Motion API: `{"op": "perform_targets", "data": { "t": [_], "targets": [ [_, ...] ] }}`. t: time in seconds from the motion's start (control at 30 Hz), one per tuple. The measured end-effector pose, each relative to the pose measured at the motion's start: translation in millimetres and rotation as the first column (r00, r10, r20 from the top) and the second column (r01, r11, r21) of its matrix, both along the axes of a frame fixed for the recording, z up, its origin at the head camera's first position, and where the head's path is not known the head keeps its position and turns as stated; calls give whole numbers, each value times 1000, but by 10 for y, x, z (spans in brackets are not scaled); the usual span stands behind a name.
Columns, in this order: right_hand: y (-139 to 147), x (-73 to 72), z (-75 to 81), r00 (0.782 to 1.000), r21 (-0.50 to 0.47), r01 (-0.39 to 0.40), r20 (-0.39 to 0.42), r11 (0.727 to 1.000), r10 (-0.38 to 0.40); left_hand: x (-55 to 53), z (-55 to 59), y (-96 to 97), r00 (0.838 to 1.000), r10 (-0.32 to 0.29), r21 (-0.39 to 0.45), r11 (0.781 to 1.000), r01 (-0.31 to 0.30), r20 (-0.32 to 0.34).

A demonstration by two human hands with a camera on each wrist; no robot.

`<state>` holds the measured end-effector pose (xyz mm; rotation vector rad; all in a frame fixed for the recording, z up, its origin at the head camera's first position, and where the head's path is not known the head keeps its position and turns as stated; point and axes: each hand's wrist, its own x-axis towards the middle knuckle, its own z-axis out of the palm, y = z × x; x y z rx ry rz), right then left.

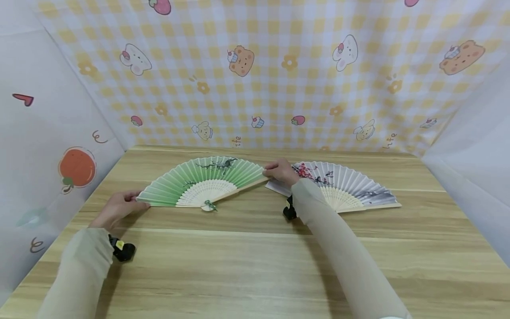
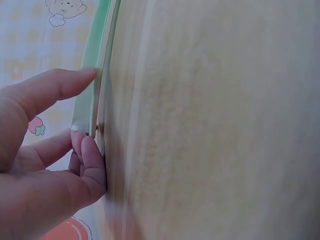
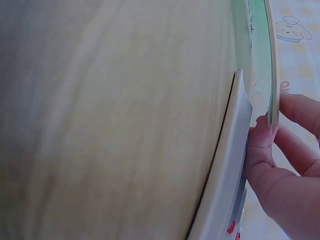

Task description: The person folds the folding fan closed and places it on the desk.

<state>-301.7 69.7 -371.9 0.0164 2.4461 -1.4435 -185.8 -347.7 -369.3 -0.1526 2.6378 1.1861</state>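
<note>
While both hands grip the green fan (image 1: 203, 177), the white fan (image 1: 350, 186) lies within snagging range

Although the hold appears controlled, several hazards are noted. The green fan is spread on the table (image 1: 223, 266), left of centre, its pivot nearest the person. The left hand (image 1: 119, 208) pinches its left corner, close to the tabletop. The right hand (image 1: 283, 172) pinches the tip of the right end stick (image 1: 239, 189), which appears raised off the surface in the right wrist view.

Principal risk: interference. The white fan's left end lies just below the right fingers; whether they touch it cannot be told. A low or sideways movement there could push the white fan askew, or catch one fan's edge under the other.

Secondary risk: drag. The right sleeve (image 1: 338, 226) crosses in front of the white fan, and the black wrist camera (image 1: 290, 209) hangs just beside it. Lowering the forearm could shift the fan unnoticed.

Third: strain. Both grips are at the outer corners, with no hand at the pivot. Uneven pulling could overstretch the pleats or bend an end stick; an early release on one side could let the fan sag or partly fold. The green cord (image 1: 210, 204) at the pivot hangs loose and could become trapped between sticks.
</note>
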Motion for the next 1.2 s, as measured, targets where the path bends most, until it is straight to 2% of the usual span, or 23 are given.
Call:
{"op": "perform_targets", "data": {
  "t": [0.1, 0.27, 0.43, 0.67, 1.1, 1.2],
  "targets": [
    [1, 0, -7, 1000, 8, -10, -8, 1000, 10, 6, -8, -14, 1000, 0, 20, 1000, 0, 10],
    [14, 9, -10, 1000, 26, 1, -26, 1000, 0, -11, -29, -19, 998, 46, 30, 998, -47, 48],
    [22, 18, -7, 999, 20, 16, -33, 1000, -16, -17, -39, -15, 996, 78, 23, 997, -79, 41],
    [38, 21, 0, 999, -3, -1, -35, 1000, 1, -9, -24, -3, 996, 82, 20, 996, -83, 33],
    [11, 73, 31, 996, -191, -18, 82, 981, 34, -7, -33, -11, 995, 94, 32, 995, -95, 29],
    [13, 85, 27, 996, -213, -21, 80, 977, 39, 0, -29, -1, 995, 91, 37, 995, -92, 26]
  ]
}}
